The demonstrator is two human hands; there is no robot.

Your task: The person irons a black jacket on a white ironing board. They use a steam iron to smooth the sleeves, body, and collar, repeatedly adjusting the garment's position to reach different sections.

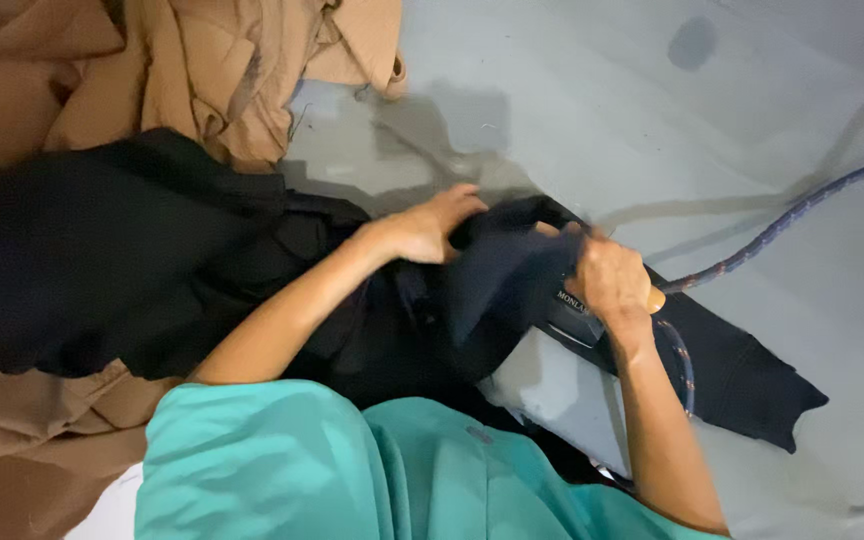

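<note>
— What step is in hand?

— Pressing, as I judge it. The right hand (612,280) is closed around the handle of an iron (582,315), which sits on the dark navy garment (492,290) near the middle of the grey padded desk (752,150). The left hand (427,230) lies just to the left of it, fingers curled down onto a fold of the same cloth, pinning or gathering it.

— And the garment itself?

— Dark, almost black, limp and rumpled. It trails from a heap on the left, across the person's lap, to a pointed end on the right, near the edge of the desk. One fold is bunched up between the two hands.

— What does the next move call for?

— Probably flattening that fold with the left hand before the iron passes over, keeping fingers out of its path. The braided cord (792,215) runs off to the far right, so it should stay off the cloth.

— Anything else about?

— Tan fabric (202,70) is piled at the far left, partly under the dark cloth. A teal garment (352,470) worn by the person fills the near edge.
</note>
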